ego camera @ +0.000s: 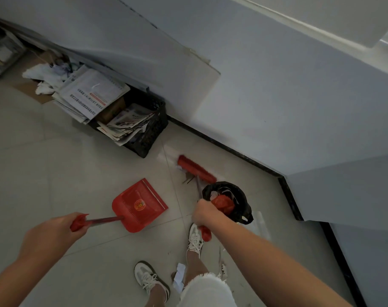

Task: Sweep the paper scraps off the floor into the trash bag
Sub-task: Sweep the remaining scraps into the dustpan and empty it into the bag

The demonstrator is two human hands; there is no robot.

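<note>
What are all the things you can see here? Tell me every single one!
dustpan: one, red, in front of the feet, left of the broom
broom: one, red head, on the floor near the wall's black skirting
trash bag: one, black, open, on the floor beside the broom, red and white rubbish inside
paper scraps: a few, white, some by the broom head, some by the feet
basket: one, black, against the wall
newspapers: a bundle, printed, stuffed in the basket
printed sheets: one pile, white, leaning over the basket's left end
sneakers: two, white, at the bottom of the view
left hand: one, grips the dustpan's handle
right hand: one, grips the broom's handle
</note>
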